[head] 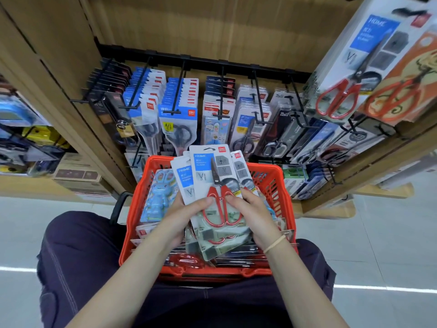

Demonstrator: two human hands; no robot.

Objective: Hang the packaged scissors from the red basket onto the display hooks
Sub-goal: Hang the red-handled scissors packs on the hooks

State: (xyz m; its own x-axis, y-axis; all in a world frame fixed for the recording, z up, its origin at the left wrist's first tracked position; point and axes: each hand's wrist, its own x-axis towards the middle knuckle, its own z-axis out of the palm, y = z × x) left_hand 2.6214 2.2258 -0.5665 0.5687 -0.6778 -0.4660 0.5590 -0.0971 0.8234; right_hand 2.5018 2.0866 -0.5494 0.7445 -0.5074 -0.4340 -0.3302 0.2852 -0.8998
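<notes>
A red basket [274, 185] stands between my knees, filled with packaged scissors. Both hands hold a fanned bunch of red-handled scissors packs [210, 171] upright over the basket. My left hand [182, 214] grips the bunch from the left, thumb across the front pack. My right hand [253, 211] grips the right side, fingers curled round the pack edges. A blue rabbit-shaped scissors pack [158, 195] lies at the basket's left. Black display hooks [222, 91] on a rail behind carry rows of hanging scissors packs.
Matching red-handled scissors packs [350, 74] hang on a higher hook at upper right, beside an orange pack [406, 91]. Wooden shelving frames the display. Boxes [78, 174] sit low at left. Grey floor lies on both sides.
</notes>
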